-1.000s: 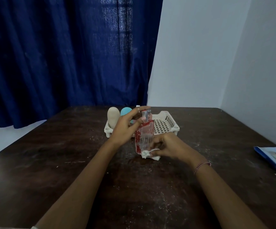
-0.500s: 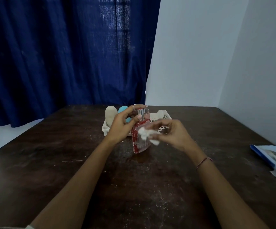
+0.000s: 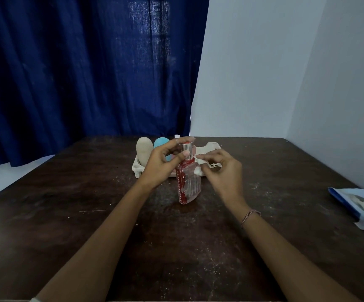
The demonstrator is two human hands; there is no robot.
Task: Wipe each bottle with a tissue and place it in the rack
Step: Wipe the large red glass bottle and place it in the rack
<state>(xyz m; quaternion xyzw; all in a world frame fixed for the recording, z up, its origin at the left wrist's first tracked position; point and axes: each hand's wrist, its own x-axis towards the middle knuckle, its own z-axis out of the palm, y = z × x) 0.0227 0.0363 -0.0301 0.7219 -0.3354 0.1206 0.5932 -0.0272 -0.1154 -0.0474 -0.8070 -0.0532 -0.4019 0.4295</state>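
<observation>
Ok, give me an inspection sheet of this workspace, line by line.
Surface: dark wooden table, dusty white specks.
Job's things: red and clear bottle upright on the table; white rack behind it holds a beige bottle and a blue bottle; tissue against the bottle's shoulder.
Clutter: blue packet at the right edge.
Hands: left hand grips the bottle's cap; right hand pinches the tissue.
Cables: nothing seen.
Surroundings: blue curtain, pale walls.

Single head view looks forward-down, near over the table (image 3: 89, 214).
</observation>
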